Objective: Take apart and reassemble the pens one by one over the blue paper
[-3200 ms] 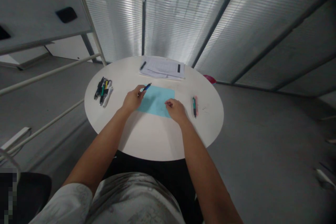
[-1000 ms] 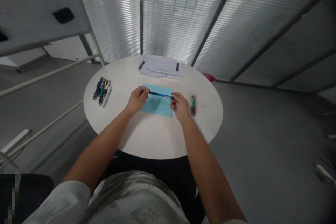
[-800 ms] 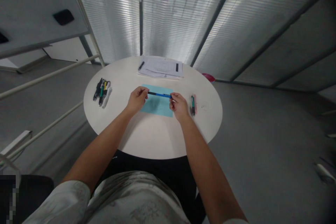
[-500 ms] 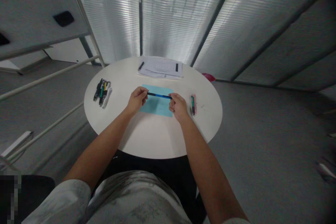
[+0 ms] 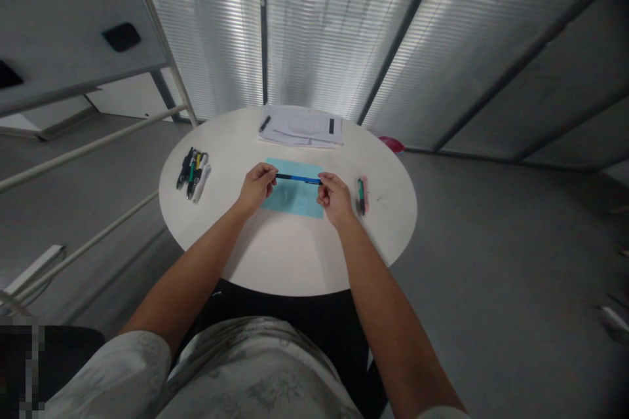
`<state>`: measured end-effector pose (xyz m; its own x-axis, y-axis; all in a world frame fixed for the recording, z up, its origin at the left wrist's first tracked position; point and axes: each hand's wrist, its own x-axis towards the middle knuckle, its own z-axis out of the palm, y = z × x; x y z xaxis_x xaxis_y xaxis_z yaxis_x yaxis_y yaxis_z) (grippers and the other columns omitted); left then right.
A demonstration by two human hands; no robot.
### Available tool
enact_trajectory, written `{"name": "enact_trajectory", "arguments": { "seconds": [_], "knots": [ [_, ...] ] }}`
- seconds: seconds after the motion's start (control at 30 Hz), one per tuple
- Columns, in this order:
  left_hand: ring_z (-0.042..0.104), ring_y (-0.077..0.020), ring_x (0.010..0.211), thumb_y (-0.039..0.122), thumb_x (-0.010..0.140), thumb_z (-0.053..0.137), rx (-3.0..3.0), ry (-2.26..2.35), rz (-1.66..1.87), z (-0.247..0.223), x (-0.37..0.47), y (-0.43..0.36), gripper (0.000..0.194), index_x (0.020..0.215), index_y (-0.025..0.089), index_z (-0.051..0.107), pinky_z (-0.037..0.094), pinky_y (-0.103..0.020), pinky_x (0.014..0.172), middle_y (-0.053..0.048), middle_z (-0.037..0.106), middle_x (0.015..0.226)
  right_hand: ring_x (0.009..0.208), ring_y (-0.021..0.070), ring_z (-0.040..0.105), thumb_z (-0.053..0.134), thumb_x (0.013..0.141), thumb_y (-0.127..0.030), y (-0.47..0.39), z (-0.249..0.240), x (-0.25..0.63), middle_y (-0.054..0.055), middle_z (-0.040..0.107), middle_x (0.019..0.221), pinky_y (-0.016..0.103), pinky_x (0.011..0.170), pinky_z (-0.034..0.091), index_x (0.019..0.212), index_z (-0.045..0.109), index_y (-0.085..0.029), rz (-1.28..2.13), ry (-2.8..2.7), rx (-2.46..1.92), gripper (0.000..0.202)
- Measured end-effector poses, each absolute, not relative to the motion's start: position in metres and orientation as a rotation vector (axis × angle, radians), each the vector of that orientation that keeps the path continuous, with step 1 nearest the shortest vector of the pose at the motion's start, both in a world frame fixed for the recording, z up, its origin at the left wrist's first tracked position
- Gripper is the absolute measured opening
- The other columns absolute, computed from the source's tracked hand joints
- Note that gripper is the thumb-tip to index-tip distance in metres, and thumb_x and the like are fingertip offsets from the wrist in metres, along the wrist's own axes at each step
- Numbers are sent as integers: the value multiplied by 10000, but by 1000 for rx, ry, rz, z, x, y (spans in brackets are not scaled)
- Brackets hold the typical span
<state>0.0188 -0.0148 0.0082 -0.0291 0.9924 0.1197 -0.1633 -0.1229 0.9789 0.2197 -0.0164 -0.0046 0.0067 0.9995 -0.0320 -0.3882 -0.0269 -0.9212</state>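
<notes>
A blue pen point(image 5: 298, 178) with black ends is held level between my two hands, above a light blue sheet of paper point(image 5: 295, 204). My left hand point(image 5: 259, 184) pinches its left end with thumb and fingers. At the opposite end, by the clip, my right hand point(image 5: 335, 196) grips it with the fingers curled. The paper lies flat on the white oval table point(image 5: 289, 262). To the right of my right hand, a green and black pen point(image 5: 362, 196) rests beside a pink strip point(image 5: 365, 186).
Several pens point(image 5: 190, 170) lie bunched on the table's left side. A stack of papers point(image 5: 304, 126) sits at the far edge, with a dark pen point(image 5: 265, 123) on it. A white metal frame point(image 5: 98, 134) stands to the left. Window blinds point(image 5: 314, 33) rise behind the table.
The pen has turned slightly about its length, so its clip now shows along the lower side near my right hand. Both hands keep nearly the same place.
</notes>
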Motion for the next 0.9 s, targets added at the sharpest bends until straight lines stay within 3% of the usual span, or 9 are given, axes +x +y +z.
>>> {"name": "enact_trajectory", "arguments": {
  "seconds": [0.27, 0.77, 0.9],
  "knots": [
    [385, -44, 359, 228, 710, 582, 1143, 1045, 1370, 8, 18, -16, 140, 832, 168, 549, 224, -182, 337, 49, 524, 587, 345, 33, 315, 656, 737, -381, -17, -6, 218, -79, 489, 516, 180, 353, 228, 832, 564, -197, 1365, -861, -915, 226],
    [403, -42, 354, 311, 744, 629, 1189, 1097, 1426, 7, 13, -8, 173, 770, 171, 530, 237, -176, 325, 57, 509, 560, 363, 51, 427, 658, 710, -299, -15, -6, 220, -48, 601, 669, 205, 353, 325, 884, 571, -211, 1368, -920, -942, 214],
    [400, -40, 357, 316, 736, 641, 1207, 1085, 1421, 8, 15, -9, 187, 777, 171, 531, 245, -175, 329, 58, 508, 573, 370, 42, 426, 675, 719, -370, -14, -7, 220, -42, 599, 688, 200, 345, 303, 891, 596, -203, 1346, -921, -957, 252]
  ]
}}
